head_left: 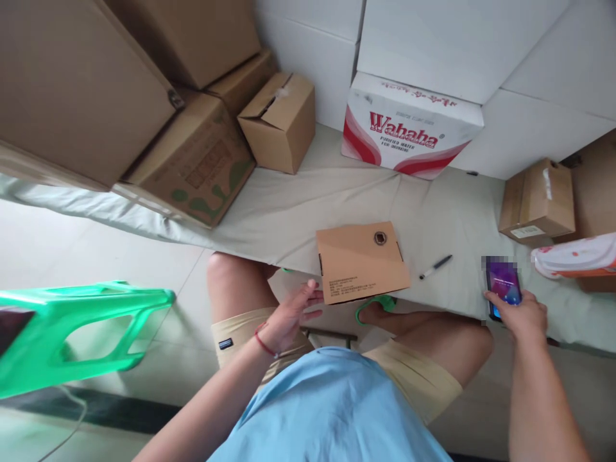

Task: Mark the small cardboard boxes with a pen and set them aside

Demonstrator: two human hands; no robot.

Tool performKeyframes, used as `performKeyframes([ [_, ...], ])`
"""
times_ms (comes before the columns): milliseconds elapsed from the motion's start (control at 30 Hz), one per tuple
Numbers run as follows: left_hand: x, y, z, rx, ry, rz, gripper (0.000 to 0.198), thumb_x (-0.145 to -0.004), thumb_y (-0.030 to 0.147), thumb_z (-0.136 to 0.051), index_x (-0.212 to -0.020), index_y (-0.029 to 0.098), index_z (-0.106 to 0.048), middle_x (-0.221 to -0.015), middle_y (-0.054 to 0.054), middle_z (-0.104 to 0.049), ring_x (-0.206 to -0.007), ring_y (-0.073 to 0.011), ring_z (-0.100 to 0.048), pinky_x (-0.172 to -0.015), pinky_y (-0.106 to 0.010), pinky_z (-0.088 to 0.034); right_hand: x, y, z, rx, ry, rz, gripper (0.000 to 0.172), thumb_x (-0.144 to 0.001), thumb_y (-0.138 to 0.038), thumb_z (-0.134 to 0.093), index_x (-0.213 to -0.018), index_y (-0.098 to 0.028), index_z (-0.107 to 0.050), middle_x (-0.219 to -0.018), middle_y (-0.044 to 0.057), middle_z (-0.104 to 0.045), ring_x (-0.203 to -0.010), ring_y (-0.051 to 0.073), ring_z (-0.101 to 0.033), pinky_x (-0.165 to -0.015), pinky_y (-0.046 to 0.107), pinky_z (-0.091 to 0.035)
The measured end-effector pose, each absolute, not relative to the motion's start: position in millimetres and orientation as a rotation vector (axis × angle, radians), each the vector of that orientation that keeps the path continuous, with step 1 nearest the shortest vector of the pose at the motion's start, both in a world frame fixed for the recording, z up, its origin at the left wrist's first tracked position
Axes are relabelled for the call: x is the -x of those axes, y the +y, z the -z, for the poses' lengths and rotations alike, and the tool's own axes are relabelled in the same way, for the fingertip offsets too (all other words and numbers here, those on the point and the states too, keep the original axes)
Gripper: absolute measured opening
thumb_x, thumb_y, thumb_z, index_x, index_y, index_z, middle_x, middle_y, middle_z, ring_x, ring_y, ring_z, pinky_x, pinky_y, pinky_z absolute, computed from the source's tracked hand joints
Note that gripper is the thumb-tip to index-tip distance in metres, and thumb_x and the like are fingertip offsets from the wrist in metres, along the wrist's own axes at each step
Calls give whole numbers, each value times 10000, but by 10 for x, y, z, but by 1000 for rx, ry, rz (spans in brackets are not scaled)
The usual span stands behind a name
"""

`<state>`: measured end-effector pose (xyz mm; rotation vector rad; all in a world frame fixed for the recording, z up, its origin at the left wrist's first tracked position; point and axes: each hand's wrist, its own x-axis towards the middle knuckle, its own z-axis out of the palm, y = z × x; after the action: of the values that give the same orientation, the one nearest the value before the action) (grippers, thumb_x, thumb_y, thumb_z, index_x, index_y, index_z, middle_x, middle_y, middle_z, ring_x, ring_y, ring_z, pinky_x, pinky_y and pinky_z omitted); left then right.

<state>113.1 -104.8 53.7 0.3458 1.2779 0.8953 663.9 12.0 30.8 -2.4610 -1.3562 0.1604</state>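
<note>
A flat brown cardboard box [360,260] with printed text and a dark round mark lies near the front edge of the cloth-covered surface [308,199]. Beside its near left corner is my left hand [293,314], fingers stretched and apart, holding nothing; whether the fingertips touch the box I cannot tell. Far to the right, my right hand [522,314] grips a smartphone [504,282] with a lit purple and blue screen, at the surface's edge. Between the box and the phone lies a pen [436,266].
Large cartons [192,160] and a smaller box [282,122] stand at the back left. A white and red water carton [409,128] leans against the wall. On the right sit a taped box [539,199] and a white patterned packet [577,255]. A green stool [144,301] is at left.
</note>
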Motion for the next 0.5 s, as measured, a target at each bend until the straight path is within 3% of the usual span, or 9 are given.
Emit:
performKeyframes([
  [133, -1409, -966, -564, -404, 1110, -892, 864, -678, 790, -899, -1305, 242, -670, -1549, -183, -655, -1484, -373, -586, -1131, -536, -550, -6606, 194, -390, 2559, -1346, -213, 598, -528, -691, -826, -912, -277, -633, -949, 223, -648, -1245, 594, -548, -1087, 734, -360],
  [233, -1531, -969, -623, -379, 1201, -1001, 767, -702, 661, -917, -1253, 207, -634, -1489, -195, -676, -1429, -380, -626, -1093, -514, -580, -6396, 105, -496, 2493, -1349, -121, 678, -574, -667, -802, -1077, -226, -695, -1193, 310, -665, -1371, 597, -499, -1157, 713, -351],
  [300, -1548, -1033, -696, -479, 1328, -1092, 672, -756, 607, -870, -1218, 203, -597, -1368, -176, -714, -1312, -361, -687, -1016, -494, -617, -6170, -15, -566, 2342, -1344, -88, 768, -629, -679, -757, -1224, -199, -691, -1290, 293, -665, -1386, 542, -532, -1184, 682, -391],
  [400, -1496, -1160, -862, -907, 1545, -1228, 568, -771, 472, -859, -1183, 232, -550, -1139, -90, -702, -1058, -294, -731, -852, -431, -649, -5742, -224, -699, 2078, -1210, -425, 688, -700, -704, -738, -1187, -219, -704, -1095, 150, -743, -1124, 395, -708, -1089, 620, -534],
  [500, -1435, -1217, -1025, -1534, 1609, -1496, 623, -765, 373, -881, -1273, 292, -530, -1135, -64, -633, -1060, -312, -727, -860, -487, -667, -5295, -388, -934, 1842, -1031, -937, 584, -751, -738, -771, -1057, -242, -739, -1002, 109, -765, -968, 316, -746, -894, 515, -629],
])
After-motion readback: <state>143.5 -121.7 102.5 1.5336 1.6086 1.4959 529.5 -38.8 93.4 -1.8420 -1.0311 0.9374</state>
